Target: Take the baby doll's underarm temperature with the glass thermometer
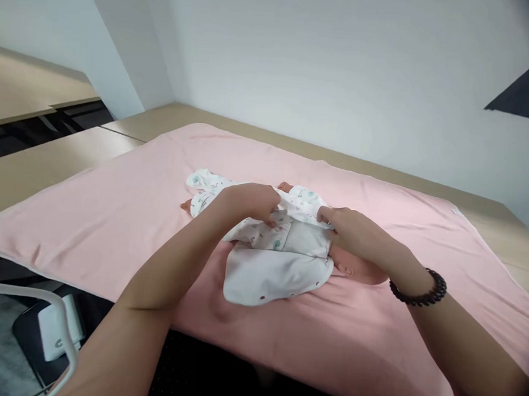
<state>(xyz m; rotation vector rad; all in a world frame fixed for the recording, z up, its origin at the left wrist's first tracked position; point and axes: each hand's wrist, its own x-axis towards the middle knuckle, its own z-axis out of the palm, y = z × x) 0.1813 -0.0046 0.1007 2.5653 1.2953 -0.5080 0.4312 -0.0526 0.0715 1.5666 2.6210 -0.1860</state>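
A baby doll [359, 268] lies on a pink blanket [124, 213], dressed in a white printed romper [270, 246]. The doll's feet point away from me and its head is near my right wrist. My left hand [250, 202] pinches the romper's cloth near the doll's middle, fingers closed. My right hand [347, 227] grips the cloth's edge on the other side, fingers curled. A dark beaded bracelet [420, 288] circles my right wrist. A white bib-like flap [272, 279] spreads toward me.
The blanket covers a beige table [47, 161] that stands against a white wall [344, 65]. More beige desks stand at the far left. A white chair frame [59, 323] stands below the table's near left edge.
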